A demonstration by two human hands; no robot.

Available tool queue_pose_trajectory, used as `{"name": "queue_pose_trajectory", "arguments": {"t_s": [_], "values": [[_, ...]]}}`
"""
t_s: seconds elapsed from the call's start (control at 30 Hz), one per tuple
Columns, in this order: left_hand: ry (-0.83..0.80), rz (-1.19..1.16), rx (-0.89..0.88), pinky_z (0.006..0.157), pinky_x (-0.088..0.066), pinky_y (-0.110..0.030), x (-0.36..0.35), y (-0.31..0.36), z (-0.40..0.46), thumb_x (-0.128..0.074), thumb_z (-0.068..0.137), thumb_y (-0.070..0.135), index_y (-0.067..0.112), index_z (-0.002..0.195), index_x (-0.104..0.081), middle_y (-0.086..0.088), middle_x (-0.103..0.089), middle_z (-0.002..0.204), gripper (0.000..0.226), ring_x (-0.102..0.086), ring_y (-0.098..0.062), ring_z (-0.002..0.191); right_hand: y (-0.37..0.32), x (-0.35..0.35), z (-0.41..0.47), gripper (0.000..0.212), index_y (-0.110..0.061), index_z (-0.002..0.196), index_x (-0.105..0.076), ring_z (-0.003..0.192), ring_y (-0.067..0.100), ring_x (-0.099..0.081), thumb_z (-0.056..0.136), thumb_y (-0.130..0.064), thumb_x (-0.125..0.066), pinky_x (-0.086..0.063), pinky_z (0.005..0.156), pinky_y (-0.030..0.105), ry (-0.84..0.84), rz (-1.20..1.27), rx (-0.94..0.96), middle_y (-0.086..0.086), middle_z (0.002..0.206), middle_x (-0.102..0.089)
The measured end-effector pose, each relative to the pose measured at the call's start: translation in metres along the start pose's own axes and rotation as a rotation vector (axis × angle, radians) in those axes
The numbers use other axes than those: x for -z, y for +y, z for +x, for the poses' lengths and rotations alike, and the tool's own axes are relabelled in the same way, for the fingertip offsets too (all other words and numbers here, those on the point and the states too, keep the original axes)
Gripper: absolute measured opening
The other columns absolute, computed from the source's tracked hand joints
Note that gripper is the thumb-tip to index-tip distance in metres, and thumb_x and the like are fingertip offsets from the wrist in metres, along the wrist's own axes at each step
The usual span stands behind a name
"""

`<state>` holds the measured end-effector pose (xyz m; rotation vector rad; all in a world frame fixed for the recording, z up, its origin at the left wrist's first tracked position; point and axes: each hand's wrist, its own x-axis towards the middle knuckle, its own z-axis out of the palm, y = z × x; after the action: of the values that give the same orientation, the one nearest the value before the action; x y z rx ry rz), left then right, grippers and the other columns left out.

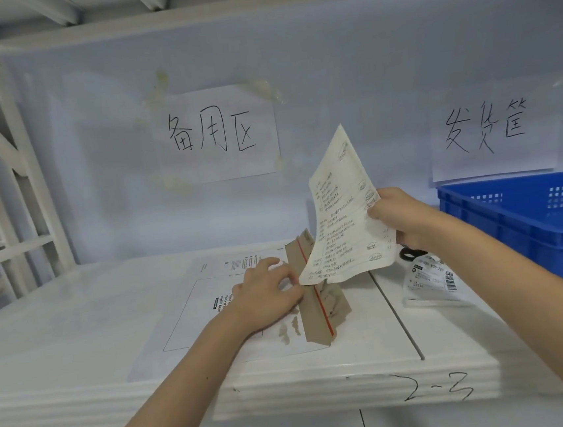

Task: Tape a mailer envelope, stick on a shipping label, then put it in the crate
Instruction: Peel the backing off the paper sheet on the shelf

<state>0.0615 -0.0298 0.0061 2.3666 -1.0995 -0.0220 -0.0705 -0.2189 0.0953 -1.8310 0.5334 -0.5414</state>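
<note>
White mailer envelope point(213, 309) flat on white shelf point(78, 336), brown flap point(316, 299) with red tear strip raised at its right edge. Left hand point(267, 294) presses palm-down on envelope beside flap, fingers spread. Right hand point(400, 215) pinches printed sheet point(339, 218), held tilted above flap. Shipping labels point(431, 281) just right; blue crate point(528, 224) at far right.

Both forearms are bare to the frame edge, no sleeves, rings or watch on left grip point(267, 294) or right grip point(401, 217)
</note>
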Motion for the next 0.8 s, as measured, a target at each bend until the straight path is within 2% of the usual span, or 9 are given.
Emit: {"name": "queue_pose_trajectory", "arguments": {"t_s": [0.17, 0.27, 0.43, 0.5, 0.57, 0.63, 0.7, 0.77, 0.8], "values": [[-0.001, 0.022, -0.043, 0.107, -0.027, -0.05, -0.003, -0.003, -0.001, -0.048, 0.072, 0.07, 0.039, 0.101, -0.046, 0.011, -0.026, 0.147, 0.042, -0.028, -0.02, 0.134, -0.003, 0.0, 0.004, 0.034, -0.015, 0.105, -0.058, 0.088, 0.024, -0.064, 0.098, 0.006, -0.032, -0.052, 0.08, 0.043, -0.074, 0.078, -0.005, 0.002, 0.093, -0.066], [-0.007, -0.023, -0.031, 0.107, -0.028, -0.049, 0.0, -0.003, -0.003, -0.036, 0.065, 0.086, 0.037, 0.099, -0.047, 0.014, -0.025, 0.144, 0.061, -0.029, -0.018, 0.13, -0.008, -0.002, 0.006, 0.036, -0.016, 0.099, -0.06, 0.094, 0.027, -0.064, 0.098, 0.007, -0.032, -0.052, 0.084, 0.043, -0.099, 0.085, 0.002, 0.005, 0.1, -0.067], [-0.009, -0.076, -0.031, 0.11, -0.023, -0.051, 0.002, -0.003, -0.006, -0.017, 0.064, 0.089, 0.04, 0.098, -0.048, 0.013, -0.021, 0.151, 0.068, -0.023, -0.02, 0.138, -0.028, 0.004, 0.003, 0.035, -0.016, 0.103, -0.056, 0.077, 0.013, -0.061, 0.097, 0.008, -0.032, -0.05, 0.062, 0.029, 0.047, 0.244, 0.11, -0.005, 0.085, -0.062], [-0.019, -0.088, -0.025, 0.111, -0.022, -0.052, 0.003, -0.003, -0.006, -0.015, 0.064, 0.089, 0.041, 0.096, -0.048, 0.013, -0.019, 0.154, 0.067, -0.02, -0.019, 0.141, -0.033, 0.001, 0.002, 0.036, -0.019, 0.098, -0.056, 0.074, 0.01, -0.061, 0.098, 0.007, -0.031, -0.05, 0.058, 0.028, 0.11, 0.336, 0.148, -0.008, 0.082, -0.062], [-0.021, -0.078, -0.024, 0.11, -0.022, -0.051, 0.002, -0.003, -0.006, -0.016, 0.064, 0.089, 0.041, 0.098, -0.049, 0.013, -0.02, 0.153, 0.067, -0.021, -0.02, 0.14, -0.031, -0.008, 0.003, 0.038, -0.018, 0.101, -0.056, 0.074, 0.011, -0.063, 0.096, 0.009, -0.029, -0.052, 0.058, 0.029, 0.109, 0.381, 0.14, -0.006, 0.083, -0.064], [-0.007, -0.073, -0.031, 0.106, -0.025, -0.047, 0.002, -0.003, -0.006, -0.017, 0.064, 0.089, 0.04, 0.104, -0.05, 0.012, -0.025, 0.146, 0.072, -0.025, -0.02, 0.136, -0.023, -0.02, 0.005, 0.039, -0.014, 0.108, -0.057, 0.075, 0.015, -0.064, 0.095, 0.008, -0.028, -0.054, 0.059, 0.032, 0.062, 0.326, 0.089, 0.001, 0.089, -0.067], [0.007, -0.07, -0.041, 0.103, -0.027, -0.045, 0.002, -0.003, -0.006, -0.018, 0.064, 0.09, 0.038, 0.11, -0.05, 0.012, -0.028, 0.142, 0.077, -0.027, -0.021, 0.133, -0.014, -0.023, 0.005, 0.038, -0.011, 0.113, -0.059, 0.076, 0.017, -0.065, 0.095, 0.006, -0.03, -0.054, 0.055, 0.027, 0.05, 0.171, 0.057, 0.006, 0.096, -0.067], [0.003, -0.074, -0.035, 0.107, -0.026, -0.049, 0.002, -0.003, -0.006, -0.021, 0.063, 0.09, 0.038, 0.108, -0.051, 0.011, -0.024, 0.148, 0.075, -0.025, -0.019, 0.136, -0.011, -0.017, 0.006, 0.036, -0.008, 0.109, -0.061, 0.076, 0.02, -0.065, 0.095, 0.006, -0.031, -0.053, 0.051, 0.022, 0.073, 0.063, 0.084, 0.007, 0.095, -0.068], [-0.004, -0.076, -0.029, 0.109, -0.025, -0.051, 0.003, -0.003, -0.006, -0.021, 0.063, 0.091, 0.038, 0.105, -0.051, 0.012, -0.022, 0.15, 0.074, -0.023, -0.019, 0.137, -0.011, -0.011, 0.006, 0.036, -0.009, 0.106, -0.062, 0.079, 0.022, -0.066, 0.095, 0.006, -0.031, -0.055, 0.057, 0.026, 0.075, 0.033, 0.097, 0.008, 0.097, -0.068]]}}
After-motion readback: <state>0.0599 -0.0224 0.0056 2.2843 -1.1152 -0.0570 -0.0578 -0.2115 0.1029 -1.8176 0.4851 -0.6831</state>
